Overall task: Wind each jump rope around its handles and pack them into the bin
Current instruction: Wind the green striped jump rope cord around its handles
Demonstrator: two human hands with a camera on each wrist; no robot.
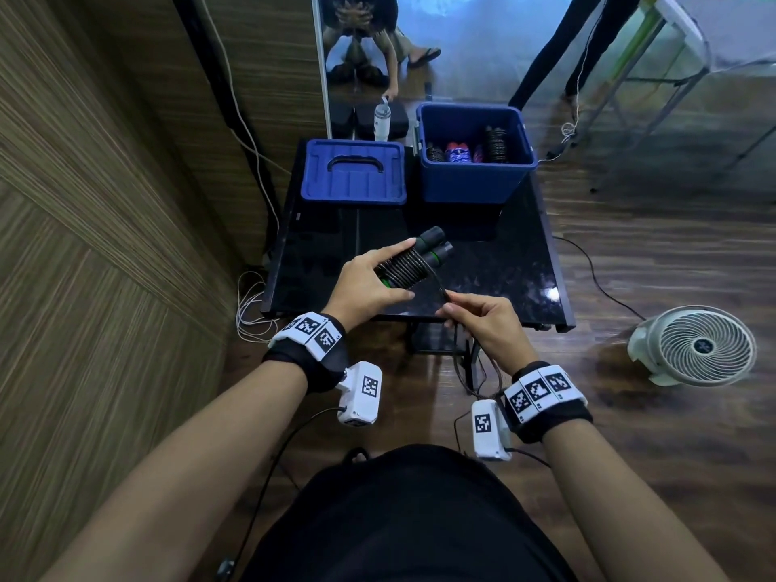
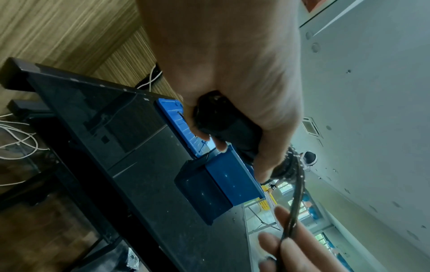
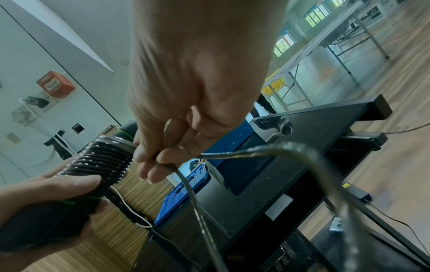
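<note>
My left hand [image 1: 369,283] grips a pair of black jump-rope handles with green rings [image 1: 424,254], held side by side above the black table's near edge. Dark rope is coiled many turns around them [image 3: 97,160]. My right hand [image 1: 478,321] pinches the loose rope [image 1: 441,291] just right of the coil; the rest of it hangs down past the table edge [image 3: 200,211]. In the left wrist view the handles' butt end [image 2: 223,121] sits in my palm. The open blue bin [image 1: 474,178] at the table's back right holds several wound ropes [image 1: 466,151].
The blue bin lid [image 1: 352,172] lies at the table's back left. A white bottle [image 1: 382,119] stands behind it by a mirror. A white fan [image 1: 701,346] sits on the wooden floor to the right. Cables [image 1: 252,308] trail along the wood-panelled wall at left.
</note>
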